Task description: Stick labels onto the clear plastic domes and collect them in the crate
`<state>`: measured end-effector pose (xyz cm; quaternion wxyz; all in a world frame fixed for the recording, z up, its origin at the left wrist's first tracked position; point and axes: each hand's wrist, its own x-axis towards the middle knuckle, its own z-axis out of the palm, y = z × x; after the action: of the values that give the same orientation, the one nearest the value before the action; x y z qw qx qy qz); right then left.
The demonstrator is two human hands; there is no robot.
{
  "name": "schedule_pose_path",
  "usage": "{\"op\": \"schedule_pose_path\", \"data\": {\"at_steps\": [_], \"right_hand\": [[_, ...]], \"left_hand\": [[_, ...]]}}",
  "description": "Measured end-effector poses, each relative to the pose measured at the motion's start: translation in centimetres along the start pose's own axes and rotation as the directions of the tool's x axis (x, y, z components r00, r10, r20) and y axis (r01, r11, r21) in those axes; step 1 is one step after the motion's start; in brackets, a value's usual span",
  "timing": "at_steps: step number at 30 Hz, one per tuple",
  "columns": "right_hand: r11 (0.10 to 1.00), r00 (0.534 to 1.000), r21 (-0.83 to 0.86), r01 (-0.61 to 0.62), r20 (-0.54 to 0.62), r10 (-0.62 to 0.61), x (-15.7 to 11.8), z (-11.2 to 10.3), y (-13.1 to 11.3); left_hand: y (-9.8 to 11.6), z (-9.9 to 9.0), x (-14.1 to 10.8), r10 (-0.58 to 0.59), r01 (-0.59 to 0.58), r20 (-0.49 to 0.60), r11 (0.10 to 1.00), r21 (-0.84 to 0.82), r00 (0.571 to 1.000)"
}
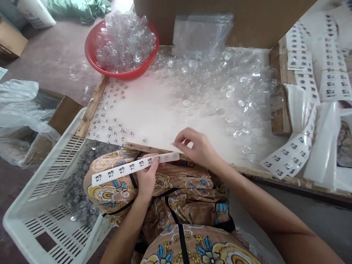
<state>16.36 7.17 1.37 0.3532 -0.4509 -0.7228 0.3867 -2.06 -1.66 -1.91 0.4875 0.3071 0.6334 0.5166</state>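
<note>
My left hand [147, 179] is closed on a white strip of stickers [118, 171] printed with small black panda figures, thumb on top near the strip's right part. That strip lies slantwise above my lap, its right end bare of prints. Just beyond this end is my right hand [198, 147], slightly blurred, with thumb and fingers drawn together in a pinch over the white tabletop's front edge. Whatever it may hold is too small to make out. Clear round plastic pieces [209, 88] spread over the white tabletop [148, 106]; small panda-printed pieces [110, 128] lie at its left.
A red bowl [123, 76] heaped with clear plastic pieces stands at the back left. A white plastic crate [49, 183] with clear pieces sits at my left. Bundled sticker sheets [291, 156] lie at the right, beyond a wooden edge [279, 110]. Cardboard [253, 22] rises behind.
</note>
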Motion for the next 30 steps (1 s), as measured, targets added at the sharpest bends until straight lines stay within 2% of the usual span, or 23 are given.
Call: {"op": "schedule_pose_path", "data": {"at_steps": [2,5,8,16,21,25,28,30], "right_hand": [[0.989,0.989,-0.011,-0.146,-0.019,0.146,1.8,-1.0,0.8],[0.966,0.963,-0.09,-0.243,0.093,0.251,4.0,-1.2,1.9],[0.957,0.947,-0.191,-0.22,0.192,0.256,5.2,-0.3,2.3],[0.898,0.937,-0.425,-0.113,0.255,0.238,5.8,1.3,2.3],[0.821,0.952,-0.57,-0.009,0.248,0.182,5.8,3.6,2.1],[0.825,0.961,-0.566,0.017,0.236,0.142,6.6,4.7,2.0],[0.849,0.969,-0.528,0.009,0.213,0.122,6.3,4.1,1.3],[0.899,0.974,-0.437,0.028,0.214,0.074,5.3,3.4,0.3]], "left_hand": [[0.1,0.1,0.0,-0.014,0.014,0.025,1.0,0.002,1.0],[0.2,0.2,-0.1,-0.025,0.025,0.052,1.0,0.004,0.998],[0.2,0.1,-0.1,-0.028,0.028,0.062,1.0,0.005,0.998],[-0.2,-0.2,-0.1,-0.04,0.041,0.059,0.999,-0.02,0.997],[-0.4,-0.1,0.1,-0.04,0.041,0.067,0.999,-0.015,0.997],[-0.3,-0.1,0.1,-0.032,0.034,0.057,0.999,-0.028,0.998],[-0.2,0.0,0.1,-0.029,0.031,0.053,0.999,-0.045,0.998],[-0.1,0.0,0.1,-0.03,0.033,0.063,0.998,-0.051,0.998]]}}
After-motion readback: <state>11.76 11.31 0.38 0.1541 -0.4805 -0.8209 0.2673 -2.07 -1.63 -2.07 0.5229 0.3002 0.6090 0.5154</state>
